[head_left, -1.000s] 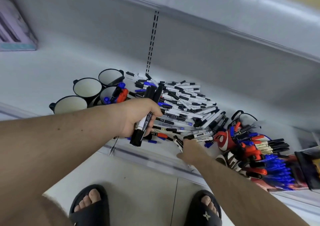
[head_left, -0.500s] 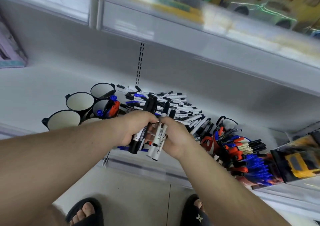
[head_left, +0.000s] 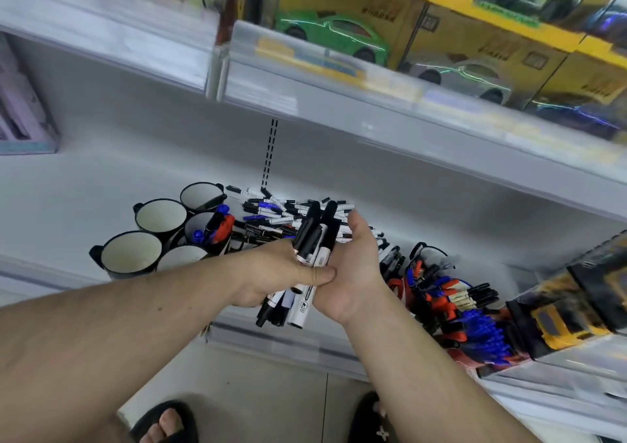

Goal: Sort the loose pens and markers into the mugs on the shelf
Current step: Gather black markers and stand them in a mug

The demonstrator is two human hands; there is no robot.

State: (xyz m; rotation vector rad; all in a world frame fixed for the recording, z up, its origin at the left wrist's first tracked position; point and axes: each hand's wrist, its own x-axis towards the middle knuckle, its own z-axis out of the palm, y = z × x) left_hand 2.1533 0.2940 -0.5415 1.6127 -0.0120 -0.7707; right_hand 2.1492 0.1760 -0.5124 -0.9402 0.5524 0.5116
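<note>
Both hands clamp one bundle of black-capped markers [head_left: 314,259], left hand [head_left: 271,273] and right hand [head_left: 353,266] curled around it (caps toward twelve o'clock). The nearest seemingly empty mug [head_left: 130,254] sits at nine o'clock, nearer the left hand.

Bundled markers [head_left: 314,256], clasped between both hands.
Pinched by left hand [head_left: 271,274], cupped by right hand [head_left: 353,273], above loose pile [head_left: 271,213].

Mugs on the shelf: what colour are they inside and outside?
The mugs are black outside, off-white inside, seen in the head view.
</note>
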